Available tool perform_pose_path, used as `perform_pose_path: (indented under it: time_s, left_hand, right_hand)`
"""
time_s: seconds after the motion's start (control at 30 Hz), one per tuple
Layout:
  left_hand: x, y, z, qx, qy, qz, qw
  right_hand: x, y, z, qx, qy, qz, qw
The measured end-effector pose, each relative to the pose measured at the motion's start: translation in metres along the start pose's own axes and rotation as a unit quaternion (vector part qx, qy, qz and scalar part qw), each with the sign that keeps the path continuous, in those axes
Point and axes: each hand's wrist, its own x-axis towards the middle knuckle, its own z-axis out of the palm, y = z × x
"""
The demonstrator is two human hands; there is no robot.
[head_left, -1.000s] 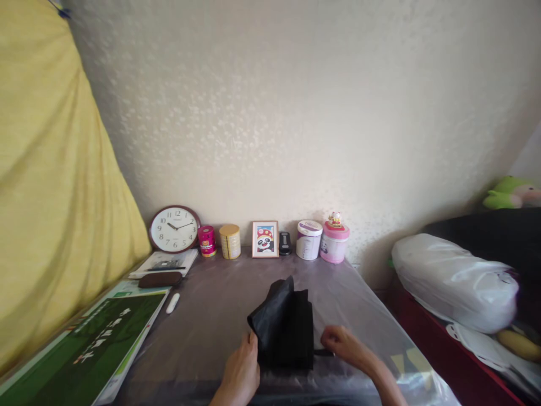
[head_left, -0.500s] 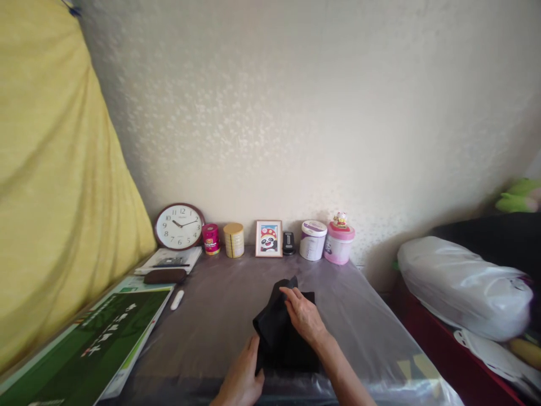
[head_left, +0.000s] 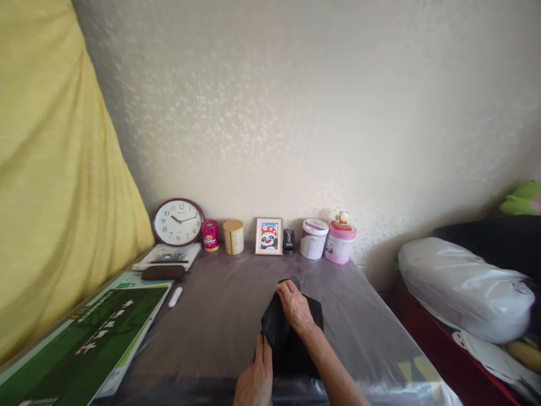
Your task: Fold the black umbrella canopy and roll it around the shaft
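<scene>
A folded piece of black cloth [head_left: 289, 352] lies near the front edge of the table, its upper left part lifted and bent over. My right hand [head_left: 295, 307] is closed on its top edge, with the fingers bunched together. At the cloth's left edge, my left hand [head_left: 256, 376] grips the fabric between fingers and thumb; the thumb is mostly hidden. What kind of cloth article it is, I cannot tell.
Against the wall stand a clock [head_left: 178, 222], a pink can [head_left: 210, 235], a yellow-lidded can [head_left: 234, 237], a picture frame [head_left: 269, 236] and two tubs. On the left lie a green book [head_left: 91, 344], a brown case [head_left: 163, 273] and a white stick-like object [head_left: 175, 297]. A plastic bag [head_left: 460, 287] sits right.
My left hand has shifted right and pressed its fingers onto the cloth's edge. My right hand has closed more tightly on the top, and the lifted left part has swung rightward.
</scene>
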Motion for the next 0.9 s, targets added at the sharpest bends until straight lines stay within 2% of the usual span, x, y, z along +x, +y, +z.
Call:
perform_pose_path:
  time_s: [0.17, 0.33, 0.53, 0.63, 0.7, 0.8, 0.9]
  left_hand:
    - [0.003, -0.004, 0.014, 0.035, 0.042, 0.018, 0.998]
    - [0.003, -0.015, 0.021, 0.04, 0.063, 0.027, 0.997]
    - [0.0, -0.024, 0.004, 0.05, 0.115, 0.075, 0.989]
    - [0.008, -0.02, -0.004, 0.044, 0.119, 0.135, 0.983]
    - [0.015, -0.02, 0.0, 0.036, 0.11, 0.163, 0.98]
    - [0.025, -0.024, 0.015, 0.032, 0.078, 0.154, 0.984]
    - [0.027, -0.026, 0.027, 0.046, 0.075, 0.13, 0.988]
  right_hand:
    - [-0.003, 0.001, 0.028, -0.064, 0.008, -0.019, 0.998]
    - [-0.004, 0.002, 0.036, -0.083, -0.02, -0.019, 0.996]
    - [-0.002, 0.0, 0.038, -0.084, -0.038, -0.023, 0.996]
    - [-0.001, -0.001, 0.04, -0.087, -0.041, -0.019, 0.995]
    - [-0.001, -0.002, 0.041, -0.09, -0.041, -0.02, 0.995]
    - [-0.001, -0.003, 0.042, -0.082, -0.038, -0.025, 0.996]
    - [0.003, 0.003, 0.045, -0.053, -0.027, -0.027, 0.998]
